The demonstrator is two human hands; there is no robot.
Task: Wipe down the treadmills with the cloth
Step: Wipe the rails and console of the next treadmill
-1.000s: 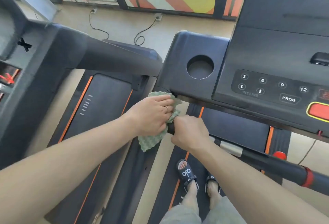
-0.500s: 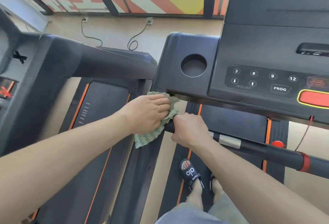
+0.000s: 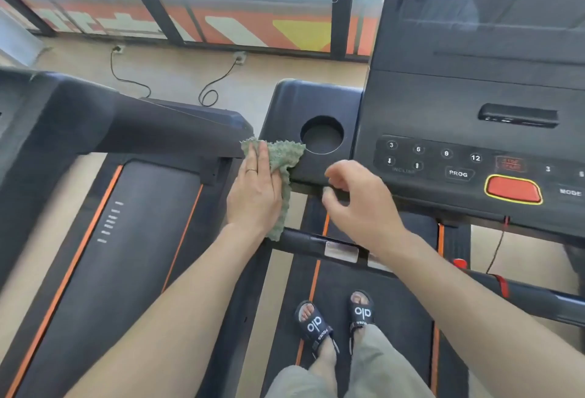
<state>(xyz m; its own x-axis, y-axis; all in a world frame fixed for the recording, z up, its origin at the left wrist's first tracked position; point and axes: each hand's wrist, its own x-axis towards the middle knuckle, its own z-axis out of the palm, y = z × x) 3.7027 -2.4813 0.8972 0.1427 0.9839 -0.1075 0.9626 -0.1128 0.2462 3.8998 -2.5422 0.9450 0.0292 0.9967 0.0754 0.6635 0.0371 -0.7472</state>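
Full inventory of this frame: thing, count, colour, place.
cloth: 1, green, on the left corner of the near console, under the left hand
treadmill console: 1, black, right, with numbered buttons
cup holder: 1, round black hole, console's left wing
red button: 1, red with yellow rim, console's lower right
handlebar: 1, black with silver pads, below the console
neighbouring treadmill: 1, black with orange stripes, left
power cables: 2, black, on the floor by the window
sandals: 2, black, on the near belt
left hand: flat on the cloth
right hand: loosely curled, empty, at the console's front edge
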